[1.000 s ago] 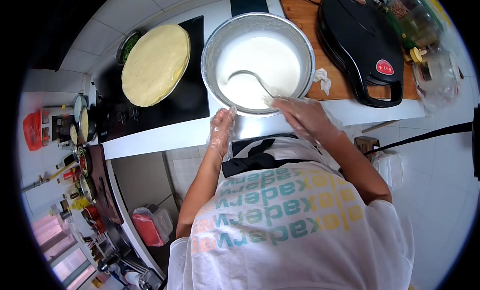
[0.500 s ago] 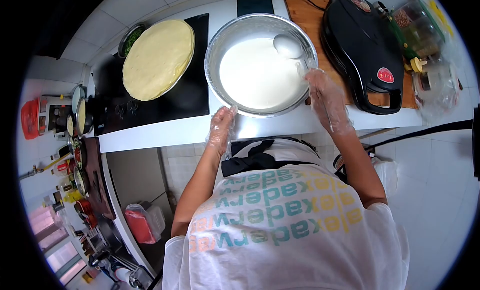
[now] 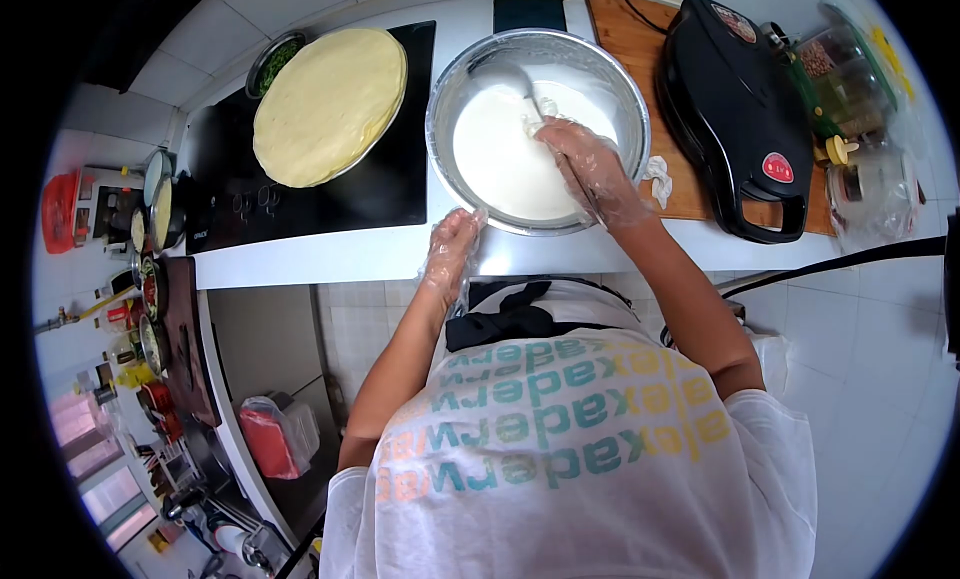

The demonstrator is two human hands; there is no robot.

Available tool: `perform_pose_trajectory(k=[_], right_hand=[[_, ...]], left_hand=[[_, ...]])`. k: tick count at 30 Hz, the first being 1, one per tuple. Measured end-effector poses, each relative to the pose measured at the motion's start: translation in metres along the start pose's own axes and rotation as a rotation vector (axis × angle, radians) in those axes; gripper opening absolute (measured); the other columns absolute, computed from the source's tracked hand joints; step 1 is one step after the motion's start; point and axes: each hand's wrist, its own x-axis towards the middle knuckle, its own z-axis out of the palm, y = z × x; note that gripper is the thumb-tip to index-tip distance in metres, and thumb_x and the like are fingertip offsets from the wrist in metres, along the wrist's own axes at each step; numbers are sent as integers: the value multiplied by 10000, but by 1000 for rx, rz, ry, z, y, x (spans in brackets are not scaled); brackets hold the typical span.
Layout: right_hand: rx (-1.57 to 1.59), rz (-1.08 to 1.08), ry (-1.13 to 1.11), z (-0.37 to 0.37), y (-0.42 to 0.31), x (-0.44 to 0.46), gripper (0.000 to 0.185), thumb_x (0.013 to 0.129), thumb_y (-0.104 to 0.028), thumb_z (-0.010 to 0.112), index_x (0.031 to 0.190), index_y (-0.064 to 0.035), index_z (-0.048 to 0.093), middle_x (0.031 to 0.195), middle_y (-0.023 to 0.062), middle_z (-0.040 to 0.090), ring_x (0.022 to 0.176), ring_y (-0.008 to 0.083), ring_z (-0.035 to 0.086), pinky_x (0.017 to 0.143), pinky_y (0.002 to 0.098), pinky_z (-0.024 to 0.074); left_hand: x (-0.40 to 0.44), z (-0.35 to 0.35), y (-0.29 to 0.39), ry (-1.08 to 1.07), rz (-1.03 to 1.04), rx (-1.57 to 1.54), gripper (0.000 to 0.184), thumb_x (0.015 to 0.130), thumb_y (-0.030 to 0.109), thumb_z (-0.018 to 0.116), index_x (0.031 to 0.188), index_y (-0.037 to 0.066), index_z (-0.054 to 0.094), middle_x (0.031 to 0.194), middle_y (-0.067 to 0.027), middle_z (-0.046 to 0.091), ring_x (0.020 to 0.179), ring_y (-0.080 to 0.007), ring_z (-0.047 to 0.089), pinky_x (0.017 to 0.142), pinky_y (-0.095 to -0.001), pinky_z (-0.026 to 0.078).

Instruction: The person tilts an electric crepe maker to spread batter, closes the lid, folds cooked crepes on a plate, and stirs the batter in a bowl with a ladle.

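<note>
A wide steel mixing bowl point(image 3: 641, 144) stands at the counter's front edge, part filled with smooth white batter point(image 3: 500, 164). My right hand point(image 3: 590, 169), in a clear plastic glove, reaches over the bowl's right side with its fingers wrapped round the handle of a metal ladle point(image 3: 505, 77). The ladle's head is at the far left of the bowl, smeared by motion; I cannot tell how deep it sits. My left hand point(image 3: 453, 247), also gloved, pinches the rim at the bowl's front left.
Left of the bowl, a stack of thin round pancakes point(image 3: 330, 104) rests on the black cooktop point(image 3: 400, 199). Behind it is a dish of chopped greens point(image 3: 275, 67). At right, a closed black electric griddle point(image 3: 740, 119) and a crumpled white scrap point(image 3: 658, 181) lie on a wooden board point(image 3: 620, 24).
My right hand has moved left over the bowl, sweeping the ladle's head from the right side to the far left. My left hand stays at the rim. The white scrap has come into view.
</note>
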Motion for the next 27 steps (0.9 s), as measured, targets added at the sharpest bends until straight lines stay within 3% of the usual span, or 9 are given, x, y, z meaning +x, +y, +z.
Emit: perform_pose_trajectory(k=[2,3,5,9,15,18,21,24,27], right_hand=[[-2,-181,-30,7,4,-1,234,782,-10,533,1010,-62,547,935,180,575,823,299,578,713,316,465],[37,-158,-57,10,5,-2,232,783,-14,536,1010,-60,543,915,171,574,807,295,575,707,318,462],[-243,-359,-108,6,3,-10,223,784,-10,536,1002,-56,531,930,160,578,831,316,574,718,335,466],[-384,-320,-230,-5,-23,-37,200,802,-15,506,992,-76,525,1092,160,550,926,345,553,752,351,472],[-528,-126,-377,-39,-52,-72,257,778,-15,541,1021,-99,542,1072,149,569,901,327,574,764,353,486],[-554,-112,-392,-63,-50,-82,294,753,46,574,1009,-94,543,1060,88,582,927,270,585,787,314,493],[-684,-266,-258,-80,-54,-72,261,746,54,579,970,-79,570,1046,97,589,920,268,587,793,317,489],[-612,-213,-99,-79,-48,-59,242,758,33,573,975,-75,573,1054,108,583,939,270,576,800,328,483],[-856,-315,-38,-71,-41,-36,296,722,22,553,994,-94,537,1079,150,567,871,330,587,739,363,486]], left_hand=[[0,0,0,-5,8,-5,136,806,202,630,795,112,528,765,50,506,730,-57,433,687,-207,366],[0,0,0,-21,17,-7,130,808,195,627,796,112,528,766,51,508,730,-55,434,688,-206,367],[0,-1,0,-37,25,-3,117,813,185,619,800,110,530,771,53,511,733,-54,435,689,-205,368],[2,-3,-4,-29,11,-3,104,821,182,606,811,105,538,786,52,516,743,-57,438,692,-206,368],[0,0,0,17,3,67,114,819,200,607,813,104,545,782,47,514,743,-69,437,701,-211,367],[-2,1,4,30,5,88,126,814,211,613,797,110,541,768,48,505,733,-68,429,693,-212,363],[-2,2,3,18,7,63,137,812,214,617,766,119,529,743,54,487,713,-61,416,674,-212,356],[-1,3,0,16,24,35,151,817,204,611,731,130,512,714,63,463,686,-51,399,644,-211,346],[1,1,-3,-3,39,25,144,821,200,608,738,128,515,719,62,467,689,-52,403,644,-208,347]])
